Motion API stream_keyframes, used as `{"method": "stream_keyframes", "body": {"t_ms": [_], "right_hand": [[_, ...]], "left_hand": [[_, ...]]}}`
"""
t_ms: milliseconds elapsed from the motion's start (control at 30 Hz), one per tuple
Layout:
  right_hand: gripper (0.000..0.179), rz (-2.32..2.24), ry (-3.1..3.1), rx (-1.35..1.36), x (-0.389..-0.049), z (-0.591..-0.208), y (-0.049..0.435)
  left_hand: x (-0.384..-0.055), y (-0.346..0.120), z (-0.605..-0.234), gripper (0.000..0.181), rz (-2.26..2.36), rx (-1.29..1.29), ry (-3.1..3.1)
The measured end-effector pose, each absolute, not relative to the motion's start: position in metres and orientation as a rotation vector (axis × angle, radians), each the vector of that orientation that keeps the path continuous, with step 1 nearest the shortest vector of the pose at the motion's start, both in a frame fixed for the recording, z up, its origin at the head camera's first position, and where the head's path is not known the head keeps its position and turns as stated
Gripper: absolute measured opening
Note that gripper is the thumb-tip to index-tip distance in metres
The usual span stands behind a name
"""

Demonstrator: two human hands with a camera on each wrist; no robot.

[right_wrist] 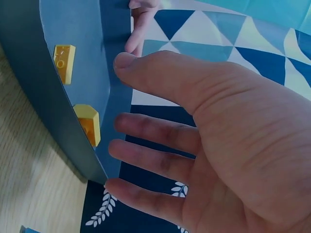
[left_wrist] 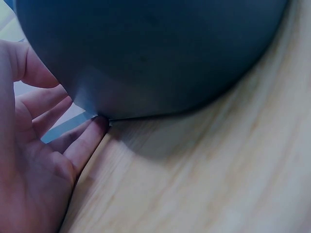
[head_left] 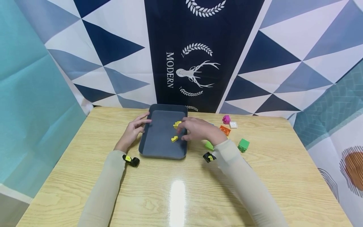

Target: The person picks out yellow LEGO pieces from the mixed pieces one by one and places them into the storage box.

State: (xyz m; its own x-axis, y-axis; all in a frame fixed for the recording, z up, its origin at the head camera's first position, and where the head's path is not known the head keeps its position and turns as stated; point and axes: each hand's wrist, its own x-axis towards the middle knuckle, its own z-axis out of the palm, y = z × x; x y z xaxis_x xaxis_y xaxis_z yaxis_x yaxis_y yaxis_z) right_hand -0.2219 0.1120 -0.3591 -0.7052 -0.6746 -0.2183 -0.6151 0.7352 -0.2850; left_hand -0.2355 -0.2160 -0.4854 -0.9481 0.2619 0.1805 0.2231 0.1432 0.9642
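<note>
A dark grey tray [head_left: 158, 138] lies on the wooden table with two yellow toy bricks in its right half. The farther brick [head_left: 177, 124] sits by the right hand's fingers, and the nearer, smaller brick [head_left: 174, 138] lies below it. My right hand [head_left: 197, 129] hovers over the tray's right rim. In the right wrist view its thumb and fingers [right_wrist: 150, 158] are spread apart with nothing between them. At the tray's left side, my left hand [head_left: 133, 130] touches the rim with its fingers extended. The left wrist view shows its fingertips against the tray's outer wall [left_wrist: 160, 63].
Right of the tray lie a magenta brick [head_left: 226, 119], a white piece [head_left: 233, 125], an orange brick [head_left: 225, 130] and a green brick [head_left: 243, 145]. A light green piece [head_left: 209, 146] is partly hidden by the right forearm. A patterned cloth [head_left: 124, 63] hangs behind the table.
</note>
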Motion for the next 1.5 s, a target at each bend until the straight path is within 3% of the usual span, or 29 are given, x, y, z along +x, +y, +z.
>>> {"method": "stream_keyframes", "body": {"t_ms": [700,1500], "right_hand": [[0.031,-0.291,2.655,-1.043,-0.214,-0.351,0.126],[0.032,-0.377,2.701,-0.857,-0.219,-0.351,0.175]], "left_hand": [[-0.233,-0.215,-0.484,0.052,1.968,0.484,2.348],[-0.234,-0.216,-0.484,0.051,1.946,0.486,2.383]]}}
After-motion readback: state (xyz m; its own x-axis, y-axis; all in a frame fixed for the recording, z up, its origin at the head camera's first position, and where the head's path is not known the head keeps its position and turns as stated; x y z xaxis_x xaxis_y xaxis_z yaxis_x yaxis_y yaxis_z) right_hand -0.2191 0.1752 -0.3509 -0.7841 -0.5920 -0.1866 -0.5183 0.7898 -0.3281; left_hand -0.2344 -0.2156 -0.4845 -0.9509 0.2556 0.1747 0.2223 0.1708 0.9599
